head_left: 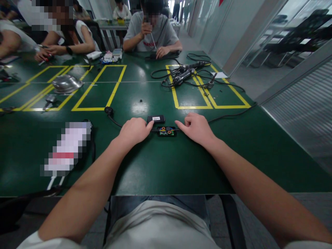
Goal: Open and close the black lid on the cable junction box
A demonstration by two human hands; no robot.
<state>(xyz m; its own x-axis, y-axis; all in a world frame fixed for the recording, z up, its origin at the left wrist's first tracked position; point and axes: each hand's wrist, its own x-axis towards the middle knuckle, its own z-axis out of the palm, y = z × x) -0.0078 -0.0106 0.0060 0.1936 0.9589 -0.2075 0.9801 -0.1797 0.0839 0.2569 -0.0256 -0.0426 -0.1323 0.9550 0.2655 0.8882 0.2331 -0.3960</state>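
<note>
On the table in front of me lies an opened black electronics case, its green circuit board, orange rings and thin coloured wires showing. A black ribbed cover with a white label sits just behind it. My left hand is closed around the black cable on the left of the case, thumb by the cover's near corner. That cable leads out to a plug. Closed over the cable on the right side is my right hand, its thumb pointing at the case. The curled fingers of both hands are mostly hidden.
A phone-like object, blurred out, rests on a stand to the left. A metal bowl stands farther back. Tangled cables with dark tools lie at the right rear. Across the table a person works with a thin rod.
</note>
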